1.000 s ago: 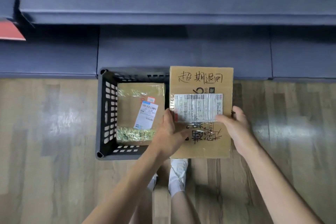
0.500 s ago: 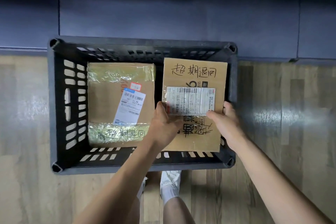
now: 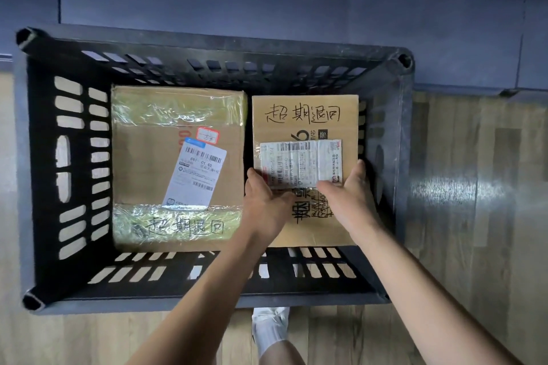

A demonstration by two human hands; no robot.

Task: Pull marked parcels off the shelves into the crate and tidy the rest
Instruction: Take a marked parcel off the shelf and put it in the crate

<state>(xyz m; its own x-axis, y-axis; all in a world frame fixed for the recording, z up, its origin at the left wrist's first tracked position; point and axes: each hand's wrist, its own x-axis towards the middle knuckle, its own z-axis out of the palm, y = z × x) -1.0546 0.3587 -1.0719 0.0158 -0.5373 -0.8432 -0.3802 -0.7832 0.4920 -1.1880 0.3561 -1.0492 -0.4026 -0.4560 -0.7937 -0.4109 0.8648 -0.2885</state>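
A black slotted crate (image 3: 68,281) stands on the wood floor. Inside on the left lies a cardboard parcel (image 3: 148,157) with clear tape, a white label and handwritten marks. On the right lies a flatter cardboard parcel (image 3: 305,115) with handwritten characters and a white label. My left hand (image 3: 264,201) holds this parcel's left edge, thumb on its top face. My right hand (image 3: 347,195) holds its right edge, thumb across the top. The parcel sits low inside the crate, beside the first one.
Dark blue shelf panels (image 3: 296,9) run along the far side behind the crate. Wood floor (image 3: 474,216) lies to the right and left. My white shoe (image 3: 269,329) shows just below the crate's near wall.
The marked parcel went from above the crate's right side down into the crate, with both hands still on its edges. The view has closed in on the crate.
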